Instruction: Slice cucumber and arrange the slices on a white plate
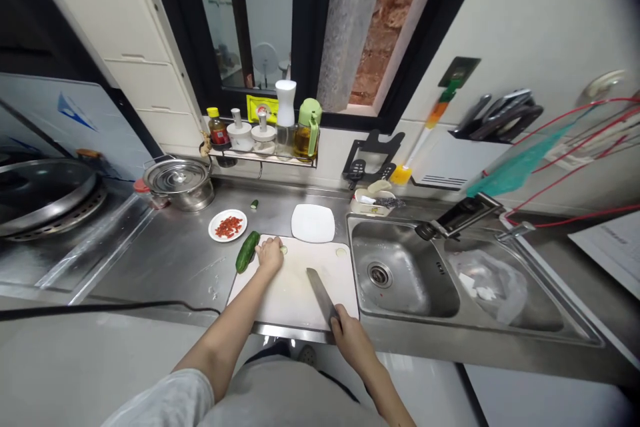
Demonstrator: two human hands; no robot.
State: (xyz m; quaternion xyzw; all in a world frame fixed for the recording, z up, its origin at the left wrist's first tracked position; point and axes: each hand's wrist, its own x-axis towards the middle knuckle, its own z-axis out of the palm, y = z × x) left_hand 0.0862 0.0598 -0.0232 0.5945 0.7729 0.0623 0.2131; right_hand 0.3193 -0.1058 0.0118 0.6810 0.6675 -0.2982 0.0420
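Observation:
A white cutting board [295,293] lies on the steel counter before me. My right hand [350,337] grips a kitchen knife [320,290] by its handle, its blade slanting over the board. Near the board's upper left, my left hand [270,255] rests with fingers curled down and closed; what is under them is hidden. Beside its fingertips shows a pale cucumber slice [284,250]. To the left of that hand a green cucumber [247,252] lies across the board's edge. Another pale slice [341,252] sits at the board's upper right.
Behind the board are a white square plate [313,223], a small cucumber end [255,204] and a plate of chopped red pieces [228,226]. A steel pot [183,183] stands further left. The double sink [400,273] is at right. Bottles fill a wall shelf [265,159].

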